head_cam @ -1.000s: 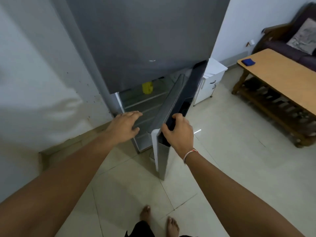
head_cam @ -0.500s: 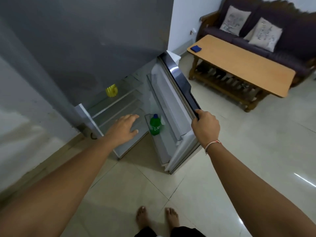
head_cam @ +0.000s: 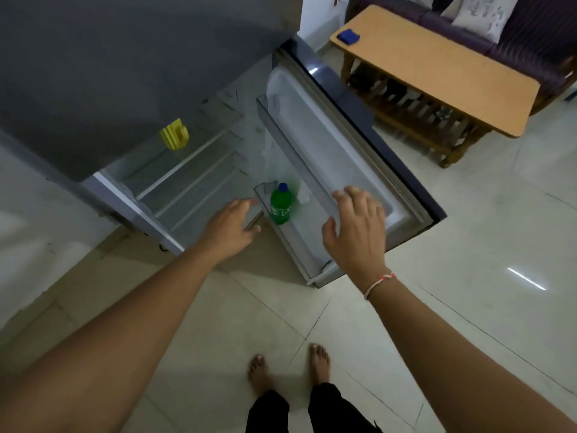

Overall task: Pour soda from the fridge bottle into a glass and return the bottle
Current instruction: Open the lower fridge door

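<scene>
Hands spread, both empty: left hand at nine o'clock of the green soda bottle, right hand at three o'clock.

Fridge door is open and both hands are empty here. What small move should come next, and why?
Probably the left hand should close around the green soda bottle and lift it out. The bottle stands upright in the lower door shelf with its blue cap on, untouched. The left hand is open just beside it; the right hand, also open, hovers over the same shelf, off the door.
</scene>
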